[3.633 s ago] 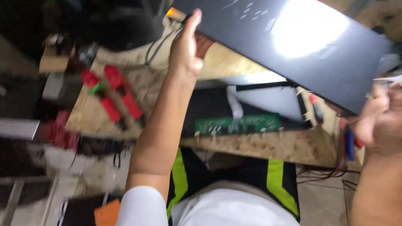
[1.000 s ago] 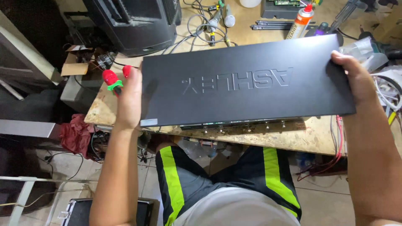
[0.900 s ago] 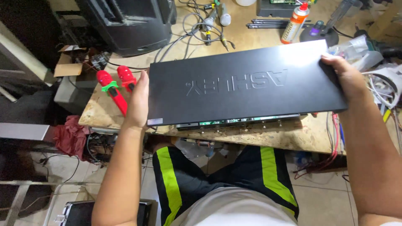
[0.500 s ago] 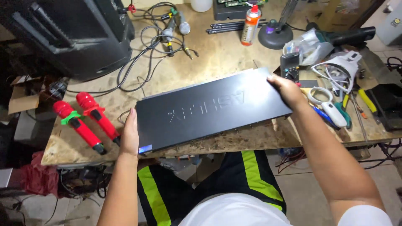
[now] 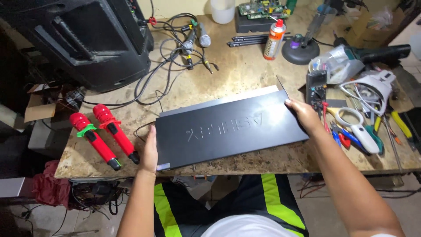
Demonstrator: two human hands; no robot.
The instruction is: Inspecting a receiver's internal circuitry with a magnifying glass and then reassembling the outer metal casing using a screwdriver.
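A wide, flat black metal cover panel [image 5: 228, 127] lies on the stone-topped workbench [image 5: 245, 70], slightly skewed, with raised lettering on its top. My left hand [image 5: 150, 151] grips its left edge near the front corner. My right hand [image 5: 302, 115] holds its right edge. Both hands clasp the panel from the sides.
Two red wireless microphones [image 5: 105, 136] lie left of the panel. A big black speaker [image 5: 87, 39] stands at the back left with tangled cables [image 5: 180, 48] beside it. A spray can [image 5: 274, 40], a multimeter [image 5: 316, 83], a magnifier and hand tools [image 5: 364, 127] crowd the right side.
The panel was held up in the air, then lowered and laid flat on the bench. Both hands stayed on its ends while the view tilted up over the bench.
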